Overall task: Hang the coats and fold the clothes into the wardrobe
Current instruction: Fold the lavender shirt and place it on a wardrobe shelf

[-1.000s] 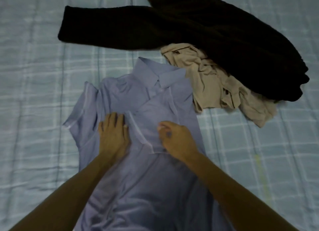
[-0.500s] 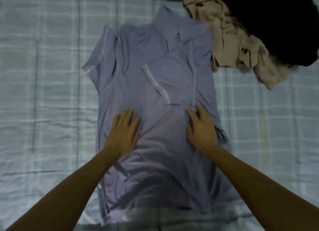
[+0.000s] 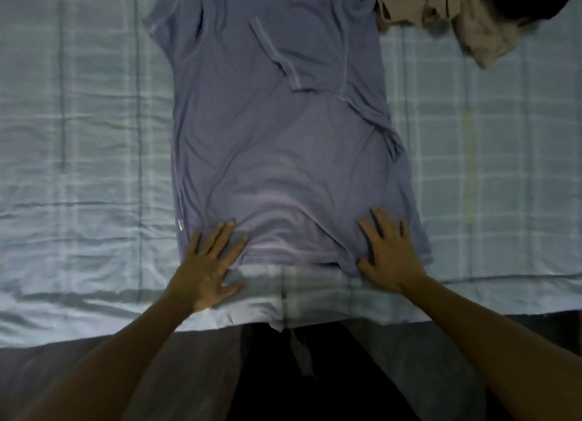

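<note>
Both hands are lying flat with fingers spread, not gripping anything. The left hand (image 3: 209, 263) is pressing on the bottom-left corner of the hem with its palm hanging over onto the bedding. The right hand (image 3: 389, 250) is pressing on the hem's bottom-right part.

What they're pressing is a lavender-blue short-sleeved shirt in thin, soft fabric (image 3: 277, 143). It's lying stretched out lengthwise on the bed, with the hem sitting near the bed's edge closest to the person and the collar end running out of the top of the picture. One short sleeve (image 3: 299, 52) is lying folded in across the chest, and the side under it is folded in too. The other sleeve (image 3: 167, 20) is sticking out to the person's left. The fabric is wrinkling a bit around the middle.

Underneath everything is a pale blue plaid bedsheet (image 3: 88, 137), pretty rumpled. Up at the top right, a crumpled beige garment (image 3: 478, 33) is crowding the shirt's shoulder; I can't tell if they're actually touching. A black garment (image 3: 519, 1) is lying over the far side of that beige one, right in the corner. Below the bed's edge, a dark floor (image 3: 195, 373) is showing.
</note>
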Tool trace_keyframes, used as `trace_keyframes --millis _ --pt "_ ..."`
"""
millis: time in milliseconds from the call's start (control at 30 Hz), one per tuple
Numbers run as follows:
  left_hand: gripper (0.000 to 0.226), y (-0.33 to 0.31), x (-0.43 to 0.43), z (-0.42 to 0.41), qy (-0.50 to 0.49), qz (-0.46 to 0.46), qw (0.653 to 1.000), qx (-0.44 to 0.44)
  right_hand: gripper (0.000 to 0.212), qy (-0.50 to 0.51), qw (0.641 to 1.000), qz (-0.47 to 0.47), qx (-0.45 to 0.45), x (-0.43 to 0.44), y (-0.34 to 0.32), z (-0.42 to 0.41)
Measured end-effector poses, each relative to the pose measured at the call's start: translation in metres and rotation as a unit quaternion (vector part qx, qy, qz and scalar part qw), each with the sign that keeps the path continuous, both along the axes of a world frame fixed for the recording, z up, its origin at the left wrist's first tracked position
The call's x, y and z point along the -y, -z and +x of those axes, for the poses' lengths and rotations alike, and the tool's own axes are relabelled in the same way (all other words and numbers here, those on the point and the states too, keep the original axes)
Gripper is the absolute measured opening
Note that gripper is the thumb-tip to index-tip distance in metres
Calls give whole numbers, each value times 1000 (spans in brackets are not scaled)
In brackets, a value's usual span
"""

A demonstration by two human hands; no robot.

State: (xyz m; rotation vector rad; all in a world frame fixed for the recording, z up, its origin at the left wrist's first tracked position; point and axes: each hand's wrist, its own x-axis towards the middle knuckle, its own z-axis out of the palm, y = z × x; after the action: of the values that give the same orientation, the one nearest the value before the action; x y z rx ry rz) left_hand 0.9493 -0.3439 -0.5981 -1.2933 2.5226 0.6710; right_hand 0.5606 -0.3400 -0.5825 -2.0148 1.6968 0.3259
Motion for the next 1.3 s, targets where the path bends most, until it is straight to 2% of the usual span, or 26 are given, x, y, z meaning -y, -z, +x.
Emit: trace_keyframes --millis 100,167,233,333,433,500,567,633,700,800,833,933,1000,1067,1200,1300 --pt "65 -6 -6 -6 -38 -35 998 20 98 -15 1000 3 -3 -20 2 -21" --pt "62 -6 -7 -9 -56 -53 996 33 106 -1 1000 -5 -23 -34 5 -33" --pt "77 0 -7 -8 -70 -60 995 35 96 24 998 -39 -33 -48 11 -43" --pt "109 9 -5 -5 -52 -55 997 26 63 42 994 -102 -17 -53 21 -46" --pt "118 7 -10 11 3 -80 996 27 49 60 987 -149 12 -52 28 -44" --pt "119 -2 -26 26 8 -86 996 32 48 59 984 -167 18 -62 24 -43" --pt "120 -17 -42 37 9 -88 995 46 60 40 987 -155 12 -85 14 -45" --pt "119 -21 -51 42 30 -90 994 53 60 9 987 -162 -6 -106 4 -46" --pt "109 -23 -53 42 52 -65 995 60 59 0 990 -138 -24 -109 -3 -43" --pt "45 -34 -39 42 52 -52 997 24 32 40 994 -97 -18 -84 -17 -28" --pt "36 -39 -31 40 35 -54 998 -1 30 51 993 -103 -11 -74 -22 -20" --pt "39 -45 4 25 -37 -116 989 -79 34 50 987 -156 -1 -38 -30 11" --pt "44 -38 28 14 -102 -149 980 -81 41 41 982 -186 23 -6 -29 41" --pt "52 -23 39 9 -147 -132 979 -54 49 52 981 -185 24 22 -20 67" --pt "60 10 14 25 -104 -82 991 3 60 25 992 -124 -5 22 17 77" --pt "49 4 25 25 -101 -111 988 -27 57 29 995 -95 -26 17 21 74"
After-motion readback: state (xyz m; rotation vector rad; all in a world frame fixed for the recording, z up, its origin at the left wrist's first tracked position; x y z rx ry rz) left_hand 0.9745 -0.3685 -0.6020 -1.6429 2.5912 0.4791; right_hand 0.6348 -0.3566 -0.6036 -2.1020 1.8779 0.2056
